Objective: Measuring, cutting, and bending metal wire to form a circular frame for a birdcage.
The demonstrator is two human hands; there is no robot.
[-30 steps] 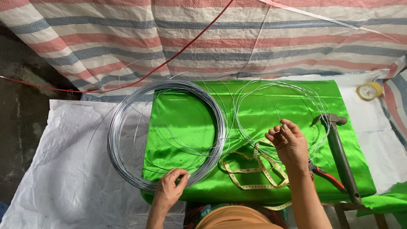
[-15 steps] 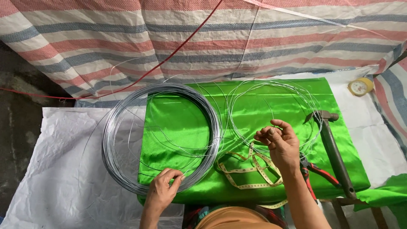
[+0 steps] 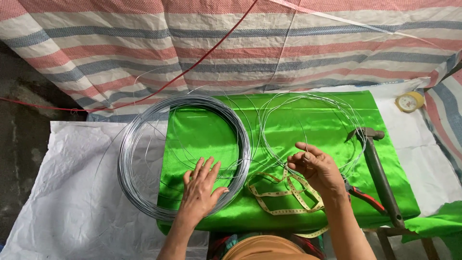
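A white plastic sheet (image 3: 67,202) is spread at the far left, and a thick coil of grey wire (image 3: 144,192) is laid half on it and half on the shiny green cloth (image 3: 313,120) beside it. The left hand (image 3: 199,190) is pressed flat on the cloth inside the coil's near rim, fingers spread and nothing gripped, the fingertips close to the wire strands. A yellow measuring tape (image 3: 284,195) is looped between the two hands. The right hand (image 3: 315,168) is held loosely curled with a thin wire loop (image 3: 308,103) pinched at the fingertips, this loose ring being spread over the cloth behind it. Red-handled pliers (image 3: 368,197) are partly hidden by the right wrist, a hammer (image 3: 378,168) is laid further right, and a yellow roll of tape (image 3: 409,102) is seen at the far edge
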